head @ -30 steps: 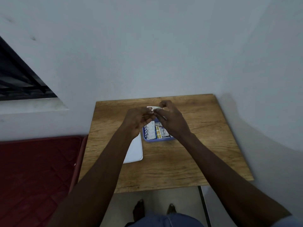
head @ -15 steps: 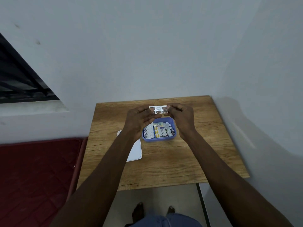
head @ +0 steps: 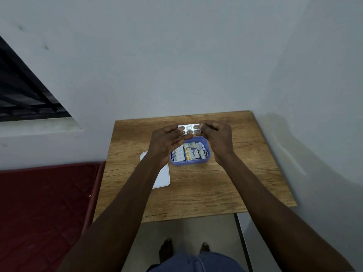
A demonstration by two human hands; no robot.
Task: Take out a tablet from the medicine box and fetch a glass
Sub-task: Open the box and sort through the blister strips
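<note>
We have one head-worn wide-angle view, looking forward and steeply down from above the worktop [head: 196, 193], with the wall at the far side and our feet nearest.

The left hand [head: 167, 143] is covering the left end of the blister strip [head: 190, 129] and a corner of the blue medicine box [head: 189, 161]. The forearm is hiding part of the white lid [head: 163, 178]. Print on the packs inside is reading too small to tell.
</note>
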